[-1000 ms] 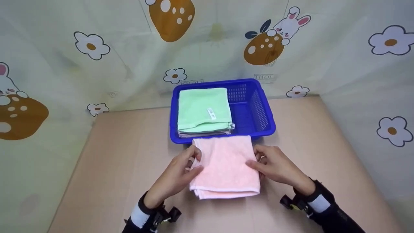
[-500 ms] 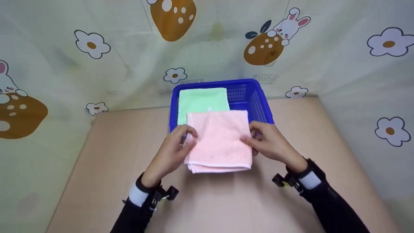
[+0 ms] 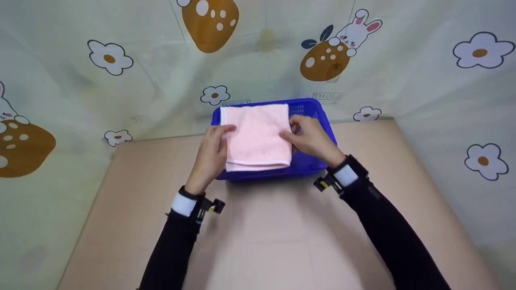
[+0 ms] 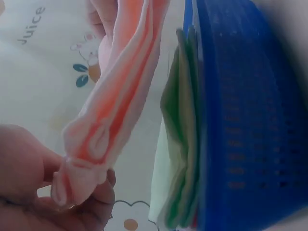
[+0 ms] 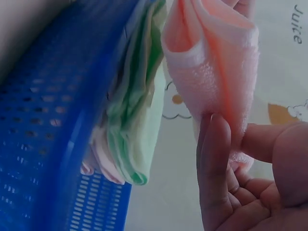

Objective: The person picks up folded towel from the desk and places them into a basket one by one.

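A folded pink towel (image 3: 256,136) hangs just above the blue plastic basket (image 3: 318,161), held flat between both hands. My left hand (image 3: 213,151) pinches its left edge, thumb on top. My right hand (image 3: 308,137) pinches the right edge. The left wrist view shows the pink towel (image 4: 120,96) edge-on, clear of the green towel (image 4: 180,144) that tops the stack in the basket (image 4: 245,120). In the right wrist view the pink towel (image 5: 211,72) sits between thumb and fingers, beside the folded stack (image 5: 134,115) in the basket (image 5: 53,125).
The basket stands at the back of a tan table (image 3: 266,233), close against a curtain wall (image 3: 121,72) printed with flowers and rabbits. A curtain (image 3: 463,121) also closes off the right side.
Both hands lifted the pink towel off the table and carried it away from me, over the basket. It now covers the green towel in the head view.
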A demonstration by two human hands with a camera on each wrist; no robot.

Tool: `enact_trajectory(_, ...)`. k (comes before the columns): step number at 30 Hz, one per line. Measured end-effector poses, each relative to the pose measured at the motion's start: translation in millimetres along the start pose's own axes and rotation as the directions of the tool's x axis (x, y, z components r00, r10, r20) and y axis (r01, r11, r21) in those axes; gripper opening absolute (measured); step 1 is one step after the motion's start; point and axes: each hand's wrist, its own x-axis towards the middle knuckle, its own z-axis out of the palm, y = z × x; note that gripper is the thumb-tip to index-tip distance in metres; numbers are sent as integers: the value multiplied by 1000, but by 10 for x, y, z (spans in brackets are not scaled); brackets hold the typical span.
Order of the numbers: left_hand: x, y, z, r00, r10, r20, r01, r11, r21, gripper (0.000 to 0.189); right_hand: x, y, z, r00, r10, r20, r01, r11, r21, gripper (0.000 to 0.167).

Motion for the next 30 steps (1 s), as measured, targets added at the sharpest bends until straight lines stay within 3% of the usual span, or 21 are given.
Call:
enact_trajectory(7, 212, -129, -17, 999, -40, 27, 40, 999, 35, 44, 298, -6, 57, 1000, 2, -5, -3, 1000, -31, 21)
enact_trajectory(18, 323, -348, 68, 993, -58, 99, 45, 991, 129, 47, 451, 168, 200, 1000, -19, 3, 20, 995, -103, 23)
enact_trajectory(30, 239, -414, 262, 998, -69, -8, 69, 957, 283, 41, 475, 287, 338, 999, 50, 21, -46, 988, -147, 23)
